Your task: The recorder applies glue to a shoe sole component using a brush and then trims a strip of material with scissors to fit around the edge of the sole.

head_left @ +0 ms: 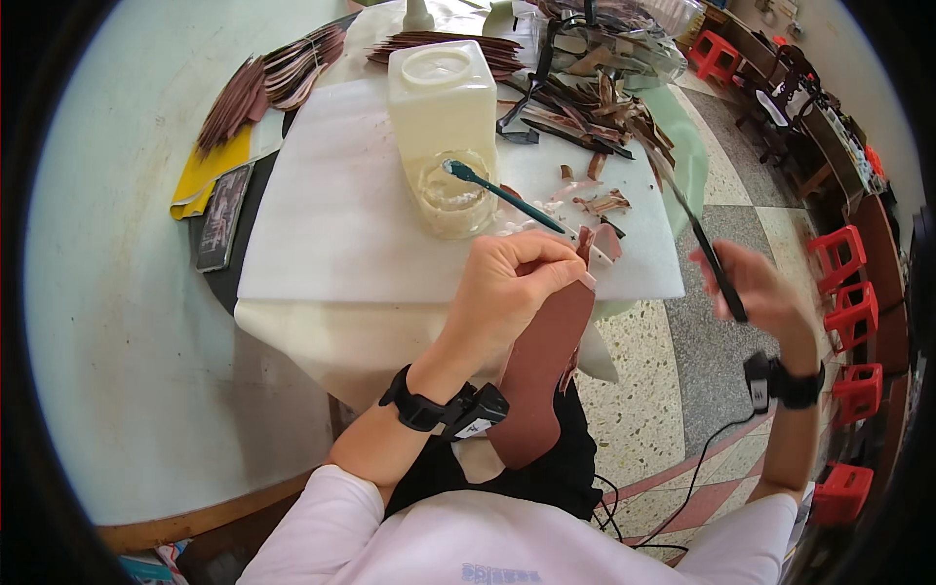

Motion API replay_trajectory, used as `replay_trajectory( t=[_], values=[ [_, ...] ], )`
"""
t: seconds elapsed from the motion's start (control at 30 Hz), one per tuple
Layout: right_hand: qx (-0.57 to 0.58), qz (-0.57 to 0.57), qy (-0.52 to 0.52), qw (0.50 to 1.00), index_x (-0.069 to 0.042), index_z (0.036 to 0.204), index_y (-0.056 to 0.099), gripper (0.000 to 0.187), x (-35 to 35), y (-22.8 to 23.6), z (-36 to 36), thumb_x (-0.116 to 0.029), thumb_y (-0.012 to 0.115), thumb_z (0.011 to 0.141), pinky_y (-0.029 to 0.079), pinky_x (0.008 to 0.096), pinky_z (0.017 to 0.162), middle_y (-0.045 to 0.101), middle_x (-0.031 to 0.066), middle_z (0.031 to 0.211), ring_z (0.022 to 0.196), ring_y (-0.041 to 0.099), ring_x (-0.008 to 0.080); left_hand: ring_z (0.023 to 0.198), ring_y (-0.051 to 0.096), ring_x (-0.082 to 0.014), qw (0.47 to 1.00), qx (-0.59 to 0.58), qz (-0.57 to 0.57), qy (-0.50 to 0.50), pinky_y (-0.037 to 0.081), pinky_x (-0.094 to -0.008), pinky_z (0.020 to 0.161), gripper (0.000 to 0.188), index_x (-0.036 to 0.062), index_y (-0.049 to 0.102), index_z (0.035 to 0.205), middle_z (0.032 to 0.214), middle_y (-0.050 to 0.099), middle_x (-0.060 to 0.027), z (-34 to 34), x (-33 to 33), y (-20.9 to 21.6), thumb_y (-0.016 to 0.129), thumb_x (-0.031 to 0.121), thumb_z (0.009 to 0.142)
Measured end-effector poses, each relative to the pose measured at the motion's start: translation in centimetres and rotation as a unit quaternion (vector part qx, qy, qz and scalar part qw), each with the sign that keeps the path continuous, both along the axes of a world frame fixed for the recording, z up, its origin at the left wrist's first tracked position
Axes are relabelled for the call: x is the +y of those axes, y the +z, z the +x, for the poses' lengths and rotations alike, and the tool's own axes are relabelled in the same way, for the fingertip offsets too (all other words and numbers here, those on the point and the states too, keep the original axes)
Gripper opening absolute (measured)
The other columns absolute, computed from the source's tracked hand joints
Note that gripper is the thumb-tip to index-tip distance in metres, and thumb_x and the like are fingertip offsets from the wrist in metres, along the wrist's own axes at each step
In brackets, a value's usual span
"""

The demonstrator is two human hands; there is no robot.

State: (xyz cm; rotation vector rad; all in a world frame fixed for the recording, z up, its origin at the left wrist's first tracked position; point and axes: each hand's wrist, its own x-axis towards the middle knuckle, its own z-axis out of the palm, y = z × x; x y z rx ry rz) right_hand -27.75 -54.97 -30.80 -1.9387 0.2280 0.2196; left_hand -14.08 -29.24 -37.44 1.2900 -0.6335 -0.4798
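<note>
My left hand (502, 278) pinches the upper end of a reddish-brown insole-shaped leather piece (536, 375), which hangs down over my lap. A ragged strip runs along its right edge. Off to the right, my right hand (765, 288) is closed on the black handle of a long, thin blade (710, 244) that points up and away, apart from the leather. Beyond my left hand, a teal brush (512, 198) with white stuff on its bristles leans across a clear round pot (458, 219) of pale paste.
A square translucent jug (442, 97) stands behind the pot on a white board (331, 214). Leather scraps (609, 203) and offcuts (585, 112) litter its right side. Stacked leather pieces (302, 73) and a phone (224, 216) lie left. Red stools (848, 317) line the floor.
</note>
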Motion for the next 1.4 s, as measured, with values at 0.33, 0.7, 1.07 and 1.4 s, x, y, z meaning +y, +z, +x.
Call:
replay_trajectory(
  t=[0.33,0.7,1.07,1.4],
  values=[
    [0.078,0.012,0.058,0.995,0.001,0.096,0.053,0.071,1.4,1.8,-4.2,-0.040,0.090,0.051,0.039,0.0258,0.060,0.046,-0.0014,0.075,0.069,0.044,0.0086,0.077,0.058,-0.0085,0.998,-0.053,0.015,0.009,0.047,-0.0193,0.069,0.007,-0.0054,0.068,0.084,0.092,0.066,-0.0052,-1.3,-0.6,1.0,0.064,-0.004,0.079],
    [0.049,-0.204,0.152,0.966,-0.003,0.069,0.046,0.059,1.4,3.8,-2.6,-0.041,0.087,0.053,0.036,0.0288,0.050,0.044,0.0023,0.059,0.055,0.042,0.0120,0.079,0.060,-0.0103,0.999,-0.033,0.013,-0.014,0.049,-0.0205,0.071,0.010,-0.0063,0.068,0.086,0.094,0.065,-0.0076,-1.8,-0.3,1.6,0.064,-0.006,0.078],
    [0.042,-0.215,0.157,0.963,0.000,0.071,0.050,0.056,0.9,4.9,-3.0,-0.040,0.086,0.054,0.035,0.0292,0.048,0.046,0.0041,0.057,0.051,0.044,0.0144,0.075,0.059,-0.0083,0.999,-0.038,-0.009,-0.001,0.047,-0.0199,0.066,0.009,-0.0040,0.069,0.086,0.092,0.066,-0.0067,-2.1,-0.6,1.7,0.065,-0.003,0.078],
    [0.014,-0.240,0.142,0.960,0.001,0.078,0.054,0.055,1.6,4.9,-3.7,-0.035,0.086,0.053,0.037,0.0301,0.049,0.048,0.0060,0.060,0.053,0.047,0.0182,0.076,0.060,-0.0087,0.999,-0.044,-0.011,0.001,0.047,-0.0202,0.066,0.009,-0.0048,0.068,0.086,0.092,0.066,-0.0066,-2.3,-0.5,1.9,0.064,-0.003,0.078]
  ],
)
